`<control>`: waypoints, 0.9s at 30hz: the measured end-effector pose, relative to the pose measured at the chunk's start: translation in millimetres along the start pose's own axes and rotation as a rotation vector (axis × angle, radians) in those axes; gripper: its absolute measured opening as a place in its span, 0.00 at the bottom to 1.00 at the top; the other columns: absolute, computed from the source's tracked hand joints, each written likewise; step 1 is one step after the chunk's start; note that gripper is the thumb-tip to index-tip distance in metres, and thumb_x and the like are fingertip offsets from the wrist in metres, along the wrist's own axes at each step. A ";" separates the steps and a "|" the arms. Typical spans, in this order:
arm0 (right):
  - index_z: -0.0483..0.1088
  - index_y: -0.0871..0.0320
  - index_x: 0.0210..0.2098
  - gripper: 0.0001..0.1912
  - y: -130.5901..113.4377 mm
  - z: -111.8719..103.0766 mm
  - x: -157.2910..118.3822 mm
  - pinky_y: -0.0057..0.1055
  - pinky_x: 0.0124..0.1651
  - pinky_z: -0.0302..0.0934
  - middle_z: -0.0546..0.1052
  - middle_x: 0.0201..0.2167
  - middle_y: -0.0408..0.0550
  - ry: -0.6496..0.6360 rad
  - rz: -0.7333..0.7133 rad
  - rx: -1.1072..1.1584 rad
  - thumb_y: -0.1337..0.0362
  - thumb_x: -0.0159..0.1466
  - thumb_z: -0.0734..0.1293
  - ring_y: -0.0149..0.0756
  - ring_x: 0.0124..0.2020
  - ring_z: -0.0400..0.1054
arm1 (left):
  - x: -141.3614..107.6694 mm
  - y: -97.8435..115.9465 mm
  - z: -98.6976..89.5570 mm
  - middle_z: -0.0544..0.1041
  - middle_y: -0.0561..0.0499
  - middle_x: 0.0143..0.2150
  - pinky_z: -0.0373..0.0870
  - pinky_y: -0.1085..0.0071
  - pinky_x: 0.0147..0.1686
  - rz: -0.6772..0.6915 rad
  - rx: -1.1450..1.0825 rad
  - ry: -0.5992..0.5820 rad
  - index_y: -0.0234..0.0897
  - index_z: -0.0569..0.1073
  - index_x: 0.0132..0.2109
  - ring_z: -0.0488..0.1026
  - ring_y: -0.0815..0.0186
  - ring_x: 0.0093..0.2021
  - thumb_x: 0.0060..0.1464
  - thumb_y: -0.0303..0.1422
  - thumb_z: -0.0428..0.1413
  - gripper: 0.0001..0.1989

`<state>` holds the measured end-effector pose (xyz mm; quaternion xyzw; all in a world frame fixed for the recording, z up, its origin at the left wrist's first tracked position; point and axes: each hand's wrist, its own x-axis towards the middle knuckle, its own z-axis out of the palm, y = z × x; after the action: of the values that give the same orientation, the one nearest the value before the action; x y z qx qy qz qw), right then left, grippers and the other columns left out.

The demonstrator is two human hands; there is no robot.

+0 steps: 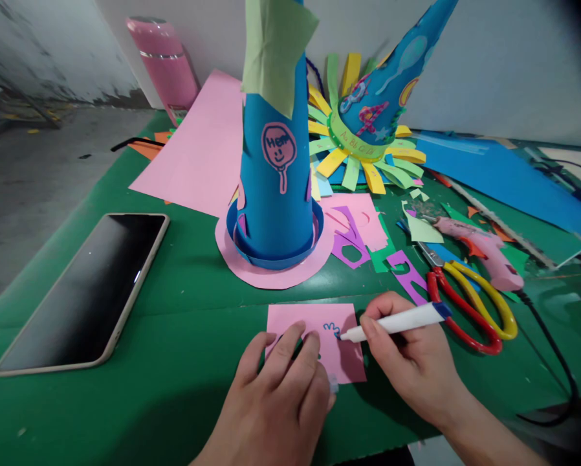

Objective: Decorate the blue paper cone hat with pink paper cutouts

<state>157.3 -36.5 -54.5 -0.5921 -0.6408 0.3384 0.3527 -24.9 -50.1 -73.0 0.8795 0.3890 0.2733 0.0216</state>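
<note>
My right hand (411, 362) grips a white marker (392, 321) with a blue end. Its tip touches a pink paper piece (351, 362), beside small wavy blue lines. Spread over the left part of that paper, the fingers of my left hand (283, 388) press it to the table. A small pale bluish item (334, 383) shows by the left thumb; I cannot make out what it is. Just beyond the paper stands a blue paper cone hat (277, 220) on a round pink brim (271, 278). It bears a pink balloon shape (279, 145) and a light green paper piece (275, 52).
A phone (87, 291) lies left on the green table (184, 349). Scissors (460, 291), a pink glue gun (484, 249) with its cord and purple scraps (351, 249) are at right. Behind stand a pink bottle (167, 65) and a decorated cone hat (378, 103).
</note>
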 end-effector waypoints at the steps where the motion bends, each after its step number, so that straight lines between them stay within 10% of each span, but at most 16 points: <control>1: 0.62 0.56 0.27 0.06 0.3 0.0 -0.1 0.20 0.16 0.48 0.62 0.14 0.35 0.000 0.002 0.003 0.66 0.60 0.60 0.23 0.13 0.55 | 0.0 -0.1 0.1 0.77 0.48 0.45 0.54 0.62 0.50 0.003 0.000 0.002 0.36 0.73 0.35 0.70 0.58 0.48 0.56 0.31 0.49 0.09; 27: 0.62 0.56 0.28 0.06 -1.6 0.0 1.2 0.24 0.17 0.50 0.62 0.13 0.36 -0.054 0.062 0.037 0.63 0.61 0.60 0.27 0.14 0.55 | -0.7 1.0 -1.6 0.77 0.48 0.45 0.56 0.61 0.50 -0.013 0.001 -0.015 0.36 0.73 0.36 0.69 0.58 0.49 0.56 0.31 0.48 0.09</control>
<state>156.4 -35.4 -53.1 -0.5957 -0.6252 0.3768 0.3352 -25.4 -51.5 -71.7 0.8790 0.3944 0.2666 0.0258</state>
